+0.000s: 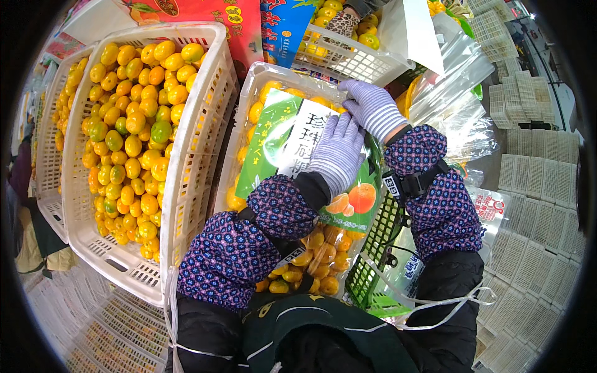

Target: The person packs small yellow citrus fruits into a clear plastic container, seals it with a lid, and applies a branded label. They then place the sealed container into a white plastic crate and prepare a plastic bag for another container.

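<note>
Before me is a pale plastic crate [254,70] filled with small orange mandarins [280,284]. Clear plastic film [317,247] covers much of the fruit. A green and white printed card [266,135] lies on top, with writing and a picture of citrus. My left hand [336,151], in a striped knit glove, rests flat on the card with nothing visible in it. Just beyond it, my right hand [373,109], gloved alike, bends its fingers over the crate's far right corner. Whether those fingers pinch the film is hidden.
A large white crate of loose mandarins [130,140] stands at left. Ahead, another person's patterned sleeve [343,25] reaches into a further crate [354,56]. Clear plastic bags [447,102] hang at right, above a green basket [373,261]. Stacked crates [536,224] line the right side.
</note>
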